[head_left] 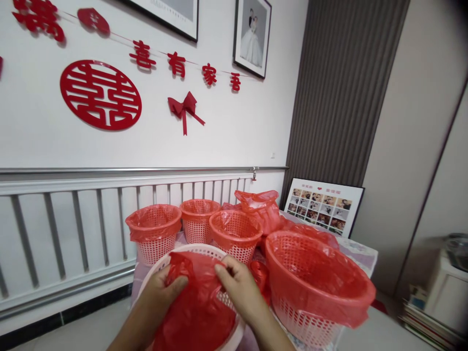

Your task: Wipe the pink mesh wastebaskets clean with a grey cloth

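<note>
A red plastic bag (199,307) is stretched between my two hands, over a large pale pink basket (161,265) with a perforated wall. My left hand (164,287) pinches the bag's edge on the left, thumb on top. On the right, my right hand (234,280) grips the same edge between thumb and fingers. The bag hides most of the basket's inside. Close to my right hand stands a bigger basket (307,317), lined with a red bag folded over its rim. A bunched red roll or bag (259,278) lies between the two.
Three smaller lined baskets, the left one (155,246), the middle one (199,229) and the right one (237,251), stand behind. More red bags (261,209) are heaped at the table's back. A white radiator (73,229) runs along the wall; a framed photo board (321,204) leans at right.
</note>
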